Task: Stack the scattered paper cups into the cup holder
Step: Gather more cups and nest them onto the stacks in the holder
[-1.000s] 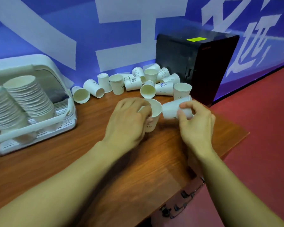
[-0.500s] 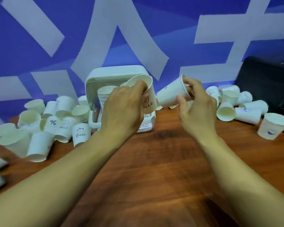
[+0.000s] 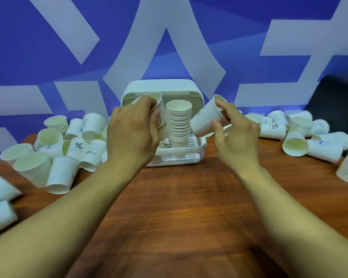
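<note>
White paper cups: the left hand (image 3: 132,133) grips a "HELLO" cup (image 3: 161,119), the right hand (image 3: 236,135) a tilted cup (image 3: 206,118), now flanking the stack (image 3: 179,123) in the holder (image 3: 202,144), closer than before.

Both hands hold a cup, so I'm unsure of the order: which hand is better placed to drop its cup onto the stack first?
Probably the left hand: its HELLO cup is nearly upright beside the stack; the right hand's cup lies tilted.

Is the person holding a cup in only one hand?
No, the left hand holds a HELLO cup and the right hand holds another cup, both up in front of the cup holder.
</note>
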